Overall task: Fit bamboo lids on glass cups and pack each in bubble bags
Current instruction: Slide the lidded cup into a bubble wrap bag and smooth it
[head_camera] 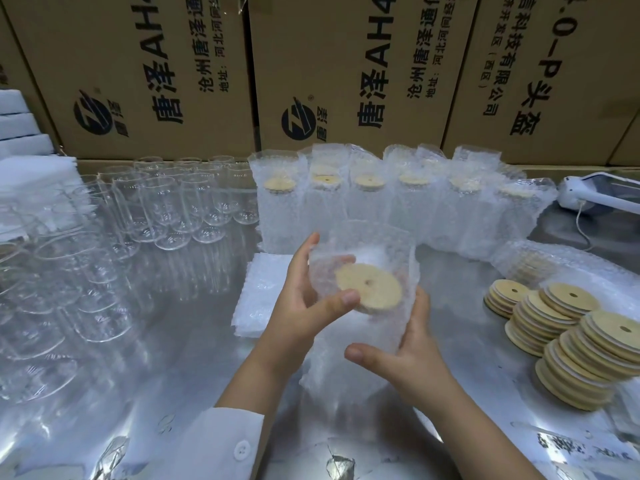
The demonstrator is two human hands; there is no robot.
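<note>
Cardboard cartons (138, 64) are stacked behind a shiny metal table (173, 358). Above the table a bubble bag (360, 372) is held in both hands. A glass cup (377, 330) is dimly seen inside it, topped by a bamboo lid (369, 287). The left hand (304, 303) is curled round the bag's open end, thumb pressed at the lid's edge. The right hand (412, 344) is wrapped round the bag's side lower down, thumb held off.

The glass is judged fragile and fairly heavy, the film soft and slippery. Hold is best taken round the cup's body through the bag, not by loose film.

Left of the grip, bare cups (166, 209) are crowded together. Beyond it, packed cups (346, 202) are lined up. Right of it, lid stacks (571, 337) are piled. Flat bags (256, 289) are stacked just beside the left hand. The bare cups are judged easiest to knock.
</note>
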